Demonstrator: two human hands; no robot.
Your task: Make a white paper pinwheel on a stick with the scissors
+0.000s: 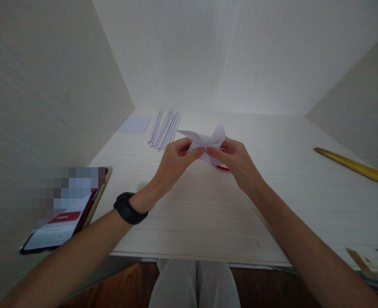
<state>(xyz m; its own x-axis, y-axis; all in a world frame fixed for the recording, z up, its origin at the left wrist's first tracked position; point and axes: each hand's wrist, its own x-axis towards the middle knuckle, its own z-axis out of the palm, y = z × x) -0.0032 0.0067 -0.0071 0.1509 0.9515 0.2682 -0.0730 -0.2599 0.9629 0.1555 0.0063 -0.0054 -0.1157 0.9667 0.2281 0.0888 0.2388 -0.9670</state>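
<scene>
A folded white paper shape (204, 140) with pointed flaps is held above the middle of the pale desk (208, 214). My left hand (175, 160), with a black band on its wrist, pinches the paper from the left. My right hand (236, 159) pinches it from the right, and the two thumbs nearly meet at its centre. A small red object (222, 168) shows just under my right hand on the desk; I cannot make out what it is.
Several thin white paper strips (165, 129) lie at the back of the desk, with a pale square sheet (135, 124) left of them. A phone (63, 218) leans at the left edge. A yellow pencil-like stick (352, 164) lies at right. Walls enclose three sides.
</scene>
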